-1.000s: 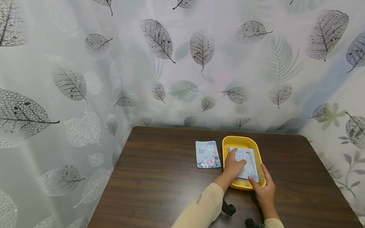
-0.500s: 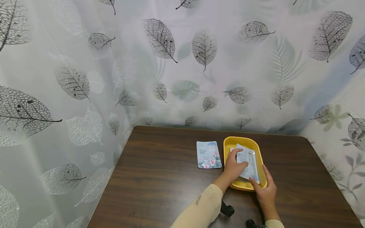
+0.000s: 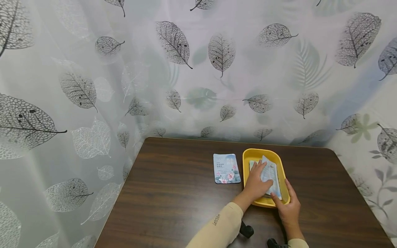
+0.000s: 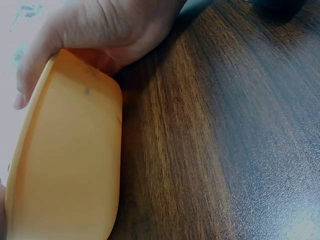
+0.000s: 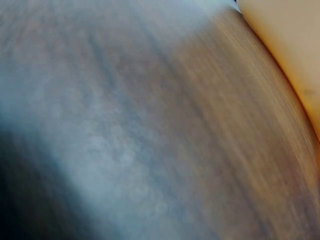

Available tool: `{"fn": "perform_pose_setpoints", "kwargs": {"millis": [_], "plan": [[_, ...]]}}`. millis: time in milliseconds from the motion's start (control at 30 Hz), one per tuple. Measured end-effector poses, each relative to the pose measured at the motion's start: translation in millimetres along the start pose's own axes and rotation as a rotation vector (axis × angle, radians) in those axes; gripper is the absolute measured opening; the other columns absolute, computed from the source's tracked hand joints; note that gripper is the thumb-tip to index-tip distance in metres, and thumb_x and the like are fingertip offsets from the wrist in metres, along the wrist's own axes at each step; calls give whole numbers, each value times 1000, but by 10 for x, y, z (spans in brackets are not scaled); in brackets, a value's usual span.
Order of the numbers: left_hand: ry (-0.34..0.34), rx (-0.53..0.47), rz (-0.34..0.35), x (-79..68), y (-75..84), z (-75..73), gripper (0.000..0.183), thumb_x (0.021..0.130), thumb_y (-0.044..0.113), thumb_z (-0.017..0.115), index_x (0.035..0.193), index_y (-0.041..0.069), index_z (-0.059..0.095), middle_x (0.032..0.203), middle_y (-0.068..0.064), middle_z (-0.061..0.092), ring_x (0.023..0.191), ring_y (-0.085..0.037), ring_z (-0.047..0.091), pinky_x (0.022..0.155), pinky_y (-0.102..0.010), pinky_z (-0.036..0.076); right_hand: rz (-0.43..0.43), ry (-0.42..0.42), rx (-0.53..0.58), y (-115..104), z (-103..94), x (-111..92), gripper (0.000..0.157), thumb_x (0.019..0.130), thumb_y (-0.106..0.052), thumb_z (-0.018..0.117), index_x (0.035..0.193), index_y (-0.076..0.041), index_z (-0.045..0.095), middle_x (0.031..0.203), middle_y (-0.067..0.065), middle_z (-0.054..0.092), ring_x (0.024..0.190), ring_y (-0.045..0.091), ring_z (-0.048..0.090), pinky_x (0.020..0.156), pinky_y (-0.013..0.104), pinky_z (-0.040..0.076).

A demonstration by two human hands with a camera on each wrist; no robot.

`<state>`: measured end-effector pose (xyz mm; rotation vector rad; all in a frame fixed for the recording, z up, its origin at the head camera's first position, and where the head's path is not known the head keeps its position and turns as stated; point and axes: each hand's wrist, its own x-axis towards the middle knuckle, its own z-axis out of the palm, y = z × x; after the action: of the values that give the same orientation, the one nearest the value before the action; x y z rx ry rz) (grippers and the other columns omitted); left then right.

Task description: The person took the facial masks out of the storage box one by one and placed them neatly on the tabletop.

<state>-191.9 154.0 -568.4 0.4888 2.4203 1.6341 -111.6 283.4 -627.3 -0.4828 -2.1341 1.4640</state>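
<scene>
A yellow tray (image 3: 283, 172) holds a small pile of flat pale-blue packets. My left hand (image 3: 256, 184) reaches over its left side and grips the top packet (image 3: 273, 175) between thumb and fingers. This packet is bent, tilted up toward the right, and a lower packet (image 3: 251, 164) shows at the left. Round the tray's near right corner, my right hand (image 3: 289, 208) holds the rim, its thumb inside; in the left wrist view that right hand (image 4: 115, 30) wraps the tray wall (image 4: 70, 145). The right wrist view is blurred and shows little of the hand.
Left of the tray, one flower-printed packet (image 3: 226, 168) lies flat on the dark wooden table (image 3: 173, 193). A leaf-patterned curtain (image 3: 198, 75) hangs behind and beside the table. Black wrist gear (image 3: 246, 230) shows by the sleeves.
The top packet lay flat on the pile; its left side has been lifted and bent over to the right by my left hand, uncovering a lower packet. My right hand stays on the tray.
</scene>
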Motion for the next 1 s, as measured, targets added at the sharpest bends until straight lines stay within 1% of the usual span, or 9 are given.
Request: {"fn": "perform_pose_setpoints", "kwargs": {"millis": [100, 167, 333, 400, 500, 600, 700, 833, 1000], "plan": [[-17, -34, -9, -2, 9, -11, 66, 92, 28, 67, 154, 26, 46, 168, 10, 29, 154, -19, 32, 122, -44, 35, -6, 1, 4, -69, 0, -25, 77, 81, 0, 80, 151, -11, 51, 152, 21, 52, 119, -14, 47, 94, -2, 37], [-29, -49, -22, -4, 16, -23, 63, 91, 29, 68, 152, 27, 49, 168, 9, 29, 153, -18, 35, 121, -42, 37, -16, 1, 9, -167, -7, -53, 75, 81, 1, 79, 150, -7, 51, 152, 24, 51, 119, -12, 48, 94, -1, 37], [-49, -50, -46, 4, 30, -38, 52, 92, 29, 68, 143, 30, 59, 165, 5, 36, 150, -18, 39, 119, -40, 39, -51, 3, 24, -311, -25, -89, 73, 81, 3, 79, 148, -3, 52, 150, 28, 51, 118, -12, 49, 93, -1, 38], [-55, -45, -55, 6, 32, -39, 53, 92, 30, 68, 144, 29, 59, 163, 6, 40, 148, -16, 41, 119, -38, 40, -49, 6, 16, -282, -20, -80, 73, 81, 2, 79, 149, -4, 52, 149, 27, 52, 118, -13, 49, 93, -1, 38], [-58, -36, -69, 6, 36, -39, 59, 92, 30, 68, 149, 26, 53, 160, 8, 43, 147, -13, 42, 119, -35, 39, -24, 9, -12, -143, -1, -39, 76, 81, 1, 80, 150, -10, 52, 151, 24, 52, 121, -13, 47, 95, -2, 36], [-57, -46, -79, 4, 41, -41, 63, 92, 30, 67, 152, 26, 49, 159, 10, 44, 147, -11, 42, 120, -34, 38, -13, 6, -24, -10, 18, -9, 78, 82, 0, 80, 152, -12, 50, 154, 21, 50, 126, -12, 45, 98, -2, 34], [-45, -65, -77, 0, 42, -40, 63, 92, 29, 67, 152, 25, 49, 159, 9, 44, 147, -11, 42, 120, -34, 37, -8, 5, -23, 38, 22, 5, 78, 82, 0, 80, 153, -12, 49, 154, 20, 50, 126, -13, 45, 98, -3, 34], [-15, -92, -63, 1, 33, -29, 63, 91, 27, 67, 152, 24, 49, 159, 8, 45, 146, -11, 42, 121, -32, 37, -5, 11, -10, -11, 15, 6, 78, 81, 1, 81, 151, -12, 51, 152, 23, 52, 120, -15, 46, 95, -2, 36], [23, -125, -53, 1, 16, -21, 64, 90, 25, 66, 152, 26, 49, 158, 9, 45, 146, -10, 41, 121, -32, 36, -19, 9, 21, -230, -6, -48, 75, 80, 3, 79, 149, -7, 52, 149, 27, 52, 116, -13, 49, 93, -1, 38]]}}
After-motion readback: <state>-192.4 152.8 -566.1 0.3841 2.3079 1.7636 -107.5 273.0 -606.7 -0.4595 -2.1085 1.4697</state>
